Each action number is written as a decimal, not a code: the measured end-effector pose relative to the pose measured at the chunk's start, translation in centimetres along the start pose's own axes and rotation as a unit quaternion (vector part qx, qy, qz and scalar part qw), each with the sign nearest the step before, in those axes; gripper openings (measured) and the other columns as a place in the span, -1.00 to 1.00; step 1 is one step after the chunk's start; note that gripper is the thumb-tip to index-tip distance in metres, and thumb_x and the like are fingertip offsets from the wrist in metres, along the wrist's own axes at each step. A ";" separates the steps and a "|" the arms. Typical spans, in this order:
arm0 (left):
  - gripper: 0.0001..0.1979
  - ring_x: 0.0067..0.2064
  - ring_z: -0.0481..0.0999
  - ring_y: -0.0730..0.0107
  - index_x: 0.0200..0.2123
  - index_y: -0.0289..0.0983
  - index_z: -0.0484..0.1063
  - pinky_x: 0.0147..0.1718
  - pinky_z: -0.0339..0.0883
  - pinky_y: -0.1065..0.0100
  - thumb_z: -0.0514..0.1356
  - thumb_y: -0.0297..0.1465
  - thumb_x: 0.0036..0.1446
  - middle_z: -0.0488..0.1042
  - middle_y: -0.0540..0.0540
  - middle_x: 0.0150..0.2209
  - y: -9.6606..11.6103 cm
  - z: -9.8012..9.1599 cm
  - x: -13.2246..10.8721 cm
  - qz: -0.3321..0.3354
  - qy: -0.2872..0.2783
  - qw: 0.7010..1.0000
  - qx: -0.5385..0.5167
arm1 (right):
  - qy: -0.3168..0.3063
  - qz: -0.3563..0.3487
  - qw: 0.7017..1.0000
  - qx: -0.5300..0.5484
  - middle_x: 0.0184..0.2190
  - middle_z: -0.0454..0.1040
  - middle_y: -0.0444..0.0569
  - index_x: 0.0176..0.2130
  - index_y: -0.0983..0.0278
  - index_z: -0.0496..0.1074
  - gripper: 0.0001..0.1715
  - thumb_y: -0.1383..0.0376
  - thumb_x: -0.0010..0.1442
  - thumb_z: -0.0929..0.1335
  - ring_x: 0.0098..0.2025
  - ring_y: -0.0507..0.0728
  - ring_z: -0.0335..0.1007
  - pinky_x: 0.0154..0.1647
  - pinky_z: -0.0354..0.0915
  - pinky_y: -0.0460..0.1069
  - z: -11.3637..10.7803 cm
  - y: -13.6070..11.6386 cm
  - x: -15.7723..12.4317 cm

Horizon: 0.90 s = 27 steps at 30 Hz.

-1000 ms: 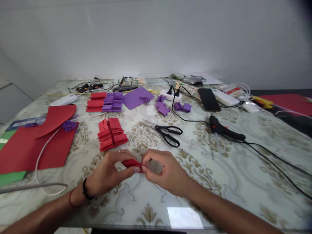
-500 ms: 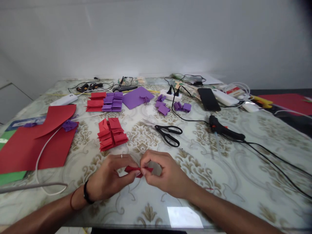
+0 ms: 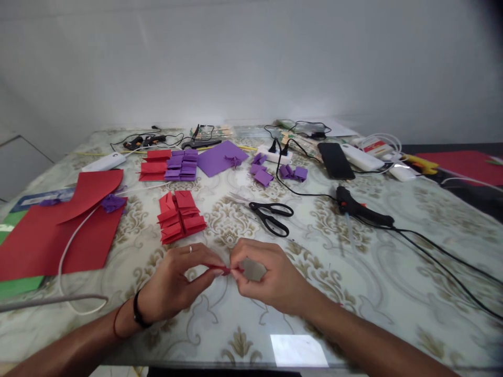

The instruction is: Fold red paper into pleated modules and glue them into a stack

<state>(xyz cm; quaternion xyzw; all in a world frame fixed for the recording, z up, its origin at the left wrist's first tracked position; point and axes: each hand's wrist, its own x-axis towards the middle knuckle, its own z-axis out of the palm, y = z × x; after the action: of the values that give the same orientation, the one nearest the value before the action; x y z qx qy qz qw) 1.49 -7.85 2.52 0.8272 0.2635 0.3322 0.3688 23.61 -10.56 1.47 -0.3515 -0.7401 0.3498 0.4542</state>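
Note:
Between my hands, just above the table, is a small folded piece of red paper, mostly hidden by fingers. My left hand pinches its left part between thumb and forefinger. At its right end, my right hand pinches it with thumb and forefinger tips. Beyond my left hand lies a cluster of folded red paper pieces. Black-handled scissors rest open past my right hand, blades pointing left.
Red sheets over a green one lie left, crossed by a white cable. Folded purple pieces and a purple sheet are further back. A black glue gun, its cord, a phone and a power strip are toward the right.
The red paper has turned and shows less between my fingers. My right hand has shifted slightly right, and both hands keep their pinch.

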 end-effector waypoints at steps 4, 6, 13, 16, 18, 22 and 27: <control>-0.91 -0.25 0.61 0.40 -0.23 -0.25 0.59 -0.22 0.46 0.42 0.27 -0.51 0.31 0.64 -0.05 -0.29 0.1 0.2 0.0 -0.006 -0.003 1.000 0.004 | 0.001 -0.018 1.000 -0.013 -0.41 0.45 -0.14 -0.36 0.24 0.41 -0.81 0.52 0.12 0.38 -0.37 0.03 0.36 -0.30 0.28 -0.08 0.4 0.0 -0.1; -0.92 -0.27 0.61 0.41 -0.25 -0.25 0.59 -0.23 0.45 0.44 0.28 -0.49 0.29 0.64 -0.04 -0.31 0.1 0.2 0.0 -0.021 -0.014 1.000 0.018 | 0.005 -0.014 1.000 -0.015 -0.42 0.45 -0.15 -0.36 0.24 0.42 -0.81 0.52 0.12 0.38 -0.38 0.02 0.37 -0.29 0.28 -0.08 0.5 -0.1 -0.2; -0.89 -0.30 0.63 0.41 -0.29 -0.22 0.59 -0.26 0.42 0.47 0.27 -0.40 0.31 0.67 0.01 -0.32 0.0 0.1 -0.2 -0.107 0.024 0.993 0.045 | 0.000 0.087 0.996 -0.019 -0.39 0.49 -0.15 -0.30 0.24 0.48 -0.93 0.40 0.17 0.44 -0.34 0.04 0.40 -0.25 0.29 -0.07 0.3 -0.2 0.1; -0.85 -0.32 0.62 0.42 -0.31 -0.21 0.60 -0.30 0.42 0.49 0.27 -0.33 0.31 0.67 0.04 -0.36 -0.2 0.0 -0.1 -0.146 0.048 0.988 0.026 | -0.001 0.128 0.992 -0.014 -0.42 0.50 -0.16 -0.36 0.24 0.49 -0.92 0.37 0.20 0.43 -0.35 0.05 0.41 -0.27 0.27 -0.06 0.4 -0.1 0.2; -0.84 -0.34 0.60 0.42 -0.32 -0.21 0.60 -0.31 0.41 0.49 0.27 -0.32 0.30 0.66 0.05 -0.38 -0.3 0.0 0.1 -0.166 0.043 0.985 0.016 | 0.008 0.142 0.990 -0.013 -0.43 0.51 -0.16 -0.38 0.24 0.49 -0.89 0.35 0.22 0.42 -0.37 0.05 0.40 -0.29 0.26 -0.05 0.4 0.0 0.2; -0.82 -0.33 0.60 0.40 -0.36 -0.22 0.61 -0.30 0.41 0.47 0.31 -0.28 0.25 0.65 0.04 -0.38 -0.4 0.0 0.3 -0.210 0.026 0.977 -0.017 | 0.031 0.131 0.991 -0.010 -0.44 0.50 -0.14 -0.41 0.24 0.45 -0.83 0.32 0.25 0.43 -0.39 0.06 0.40 -0.32 0.25 -0.04 0.5 0.2 0.0; -0.80 -0.34 0.62 0.39 -0.35 -0.25 0.63 -0.34 0.42 0.46 0.32 -0.26 0.24 0.69 -0.01 -0.38 -0.7 0.1 0.1 -0.262 0.024 0.955 -0.136 | 0.066 0.048 0.997 0.000 -0.41 0.52 -0.10 -0.43 0.24 0.40 -0.76 0.36 0.29 0.42 -0.36 0.06 0.43 -0.30 0.31 -0.04 0.7 0.2 -0.3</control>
<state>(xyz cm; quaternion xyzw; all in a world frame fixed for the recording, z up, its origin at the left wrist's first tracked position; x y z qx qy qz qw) 1.49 -7.36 1.98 0.6631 0.4319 0.2761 0.5454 23.16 -10.83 0.92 -0.4087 -0.6906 0.3471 0.4853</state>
